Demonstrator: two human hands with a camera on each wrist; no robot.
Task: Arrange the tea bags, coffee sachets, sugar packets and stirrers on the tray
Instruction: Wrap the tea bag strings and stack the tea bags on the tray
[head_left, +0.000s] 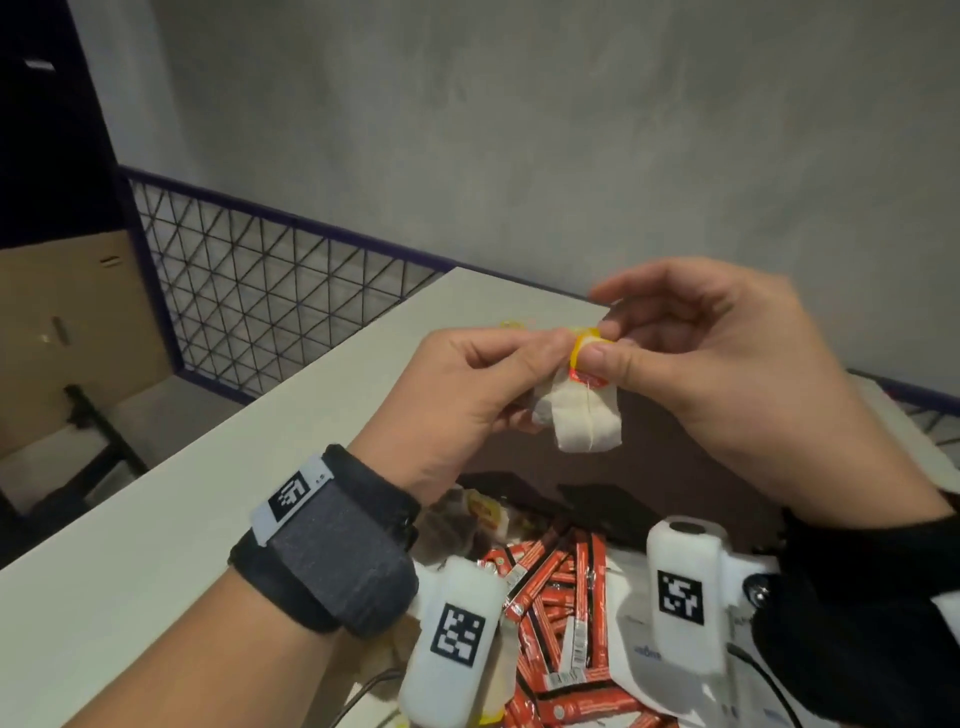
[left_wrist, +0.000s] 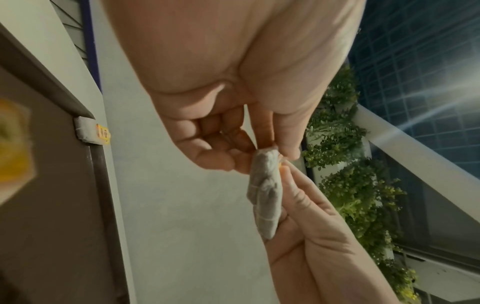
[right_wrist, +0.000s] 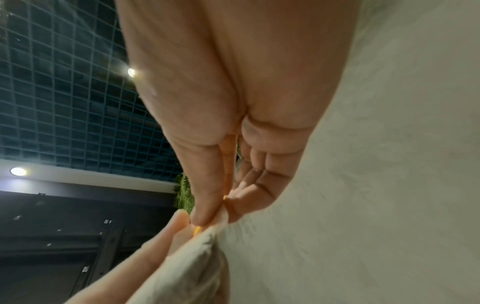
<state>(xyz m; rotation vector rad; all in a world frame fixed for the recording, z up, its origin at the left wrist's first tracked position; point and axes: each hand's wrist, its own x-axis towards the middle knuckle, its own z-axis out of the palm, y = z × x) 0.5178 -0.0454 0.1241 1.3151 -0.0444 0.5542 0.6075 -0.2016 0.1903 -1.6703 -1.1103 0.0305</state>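
Above the table I hold up a small bunch of white tea bags (head_left: 582, 415) between both hands. My left hand (head_left: 545, 358) pinches the bags from the left side. Thumb and forefinger of my right hand (head_left: 605, 343) pinch the yellow and red tag (head_left: 586, 340) at the top. The left wrist view shows the same tea bags (left_wrist: 265, 193) hanging between the left hand (left_wrist: 275, 150) and the right hand (left_wrist: 296, 185). Below lies a pile of red coffee sachets (head_left: 561, 613), more tea bags (head_left: 478, 514) and white packets (head_left: 639, 649). Behind them sits the brown tray (head_left: 701, 457).
The white table (head_left: 208, 467) runs off to the left, bordered by a wire mesh rail (head_left: 260, 291). A cardboard box (head_left: 67, 322) stands beyond it. In the left wrist view one tea bag (left_wrist: 85, 131) lies at the tray's corner (left_wrist: 52, 205).
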